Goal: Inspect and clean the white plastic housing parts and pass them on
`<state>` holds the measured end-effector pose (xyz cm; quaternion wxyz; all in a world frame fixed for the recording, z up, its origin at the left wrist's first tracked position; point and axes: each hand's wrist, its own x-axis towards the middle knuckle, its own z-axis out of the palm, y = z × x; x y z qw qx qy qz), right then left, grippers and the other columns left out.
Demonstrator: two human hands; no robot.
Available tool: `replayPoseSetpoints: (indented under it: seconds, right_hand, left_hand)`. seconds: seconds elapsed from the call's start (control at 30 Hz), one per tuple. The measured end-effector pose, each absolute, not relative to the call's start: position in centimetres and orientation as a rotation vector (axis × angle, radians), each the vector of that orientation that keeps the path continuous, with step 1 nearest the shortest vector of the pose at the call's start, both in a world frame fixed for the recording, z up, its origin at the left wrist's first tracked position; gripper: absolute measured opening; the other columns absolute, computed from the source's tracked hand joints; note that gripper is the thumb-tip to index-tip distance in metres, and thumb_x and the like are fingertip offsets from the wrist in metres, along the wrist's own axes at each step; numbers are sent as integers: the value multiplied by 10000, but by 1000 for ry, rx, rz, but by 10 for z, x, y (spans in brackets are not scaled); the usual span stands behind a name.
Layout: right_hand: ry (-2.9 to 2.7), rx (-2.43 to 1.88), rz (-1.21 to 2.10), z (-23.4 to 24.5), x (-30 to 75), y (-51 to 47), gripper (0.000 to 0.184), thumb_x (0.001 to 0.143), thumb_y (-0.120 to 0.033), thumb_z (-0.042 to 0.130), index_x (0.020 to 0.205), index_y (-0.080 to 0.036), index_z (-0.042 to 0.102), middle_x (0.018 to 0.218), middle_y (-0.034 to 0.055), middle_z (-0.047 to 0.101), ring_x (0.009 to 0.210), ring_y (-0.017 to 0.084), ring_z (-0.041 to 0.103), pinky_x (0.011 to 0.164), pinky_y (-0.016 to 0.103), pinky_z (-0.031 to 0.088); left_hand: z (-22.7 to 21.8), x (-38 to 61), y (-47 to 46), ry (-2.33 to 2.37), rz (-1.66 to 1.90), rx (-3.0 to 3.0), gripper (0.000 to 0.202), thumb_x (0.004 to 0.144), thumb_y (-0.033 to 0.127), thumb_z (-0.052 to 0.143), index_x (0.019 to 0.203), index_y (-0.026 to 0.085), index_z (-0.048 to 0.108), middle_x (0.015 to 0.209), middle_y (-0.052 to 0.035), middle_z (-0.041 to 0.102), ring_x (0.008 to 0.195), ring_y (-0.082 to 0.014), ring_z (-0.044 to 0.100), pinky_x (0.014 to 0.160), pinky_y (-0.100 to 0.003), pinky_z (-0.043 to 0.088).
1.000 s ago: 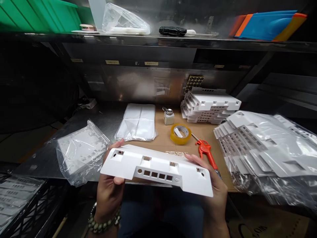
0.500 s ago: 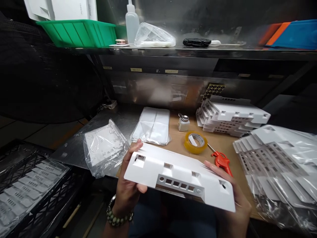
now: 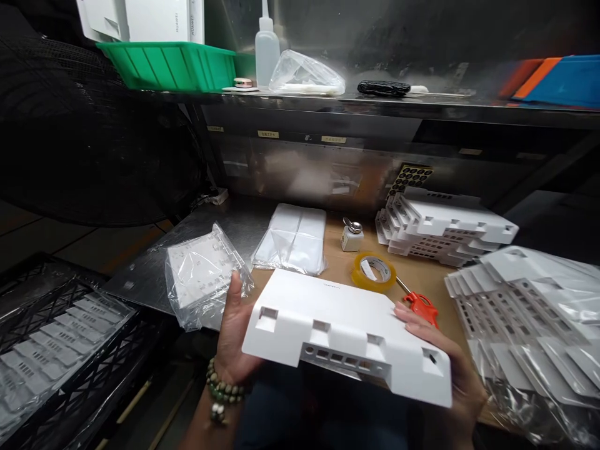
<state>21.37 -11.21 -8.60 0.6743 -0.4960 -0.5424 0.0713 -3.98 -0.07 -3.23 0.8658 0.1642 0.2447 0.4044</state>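
A white plastic router cover [image 3: 323, 300], with a row of port cutouts and several square recesses along its front face, is held tilted above the table's near edge. My right hand [image 3: 452, 362] grips its right end, fingers on top. At the left end is my left hand [image 3: 234, 340], its thumb raised off the surface and its palm against the edge; the other fingers are hidden beneath the cover. Left of it lies a bagged white part [image 3: 199, 269]. A pile of clear plastic bags [image 3: 295, 237] lies behind the cover.
Yellow tape [image 3: 374, 272], a red-handled tool [image 3: 422, 306] and a small white bottle [image 3: 352, 236] lie on the table. Stacked white covers [image 3: 450, 219] and wrapped covers [image 3: 529, 306] stand right. A black crate [image 3: 84, 362] sits lower left; a green bin [image 3: 173, 65] is on the shelf.
My left hand has loosened from the cover's left end, its upper digit lifting away from the top edge. My right hand keeps its hold. The view has shifted slightly left.
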Motion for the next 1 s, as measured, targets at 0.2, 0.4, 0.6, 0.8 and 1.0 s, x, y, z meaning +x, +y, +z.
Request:
replayPoseSetpoints:
  seconds: [0.2, 0.4, 0.6, 0.8, 1.0]
  right_hand:
    - [-1522, -1507, -19, -71, 244, -112, 447, 993, -219, 544, 1424, -319, 603, 1573, 45, 500, 1490, 326, 417, 1230, 589, 321]
    - [-1496, -1515, -193, -53, 169, -119, 574, 1028, -309, 502, 1582, -385, 374, 1700, -8, 280, 1602, 367, 72, 1267, 671, 66]
    - [-1863, -1479, -258, -59, 113, -100, 694, 1010, -529, 472, 1627, -256, 308, 1745, 70, 69, 1598, 397, -40, 1262, 608, -90]
    - [-1665, -1584, -166, -64, 116, -98, 674, 1022, -439, 467, 1643, -309, 240, 1746, 49, 5, 1584, 426, -117, 1203, 745, -62]
    - [-1710, -1539, -197, -63, 121, -107, 633, 996, -357, 561, 1592, -393, 353, 1745, 14, 52, 1588, 439, -57, 1190, 784, -24]
  left_hand:
    - [-7, -31, 5, 653, 894, 85, 512, 872, 216, 520, 1356, 65, 588, 1124, -175, 784, 1191, -372, 692, 1100, -601, 482]
    - [6, -13, -11, 728, 1108, 53, 507, 857, 191, 525, 1347, 96, 618, 958, -114, 817, 1055, -343, 753, 1064, -560, 533]
    - [8, -7, -19, 757, 1126, 23, 408, 898, 243, 507, 1229, 108, 705, 981, -114, 821, 1058, -327, 756, 1088, -526, 524]
    - [-2, -13, -18, 676, 1170, 56, 351, 919, 253, 523, 1166, 134, 742, 1014, -109, 820, 1115, -337, 736, 1127, -551, 485]
    - [-21, -19, -18, 571, 1182, 253, 406, 930, 497, 589, 1130, 189, 763, 1139, -102, 798, 1282, -352, 639, 1162, -533, 451]
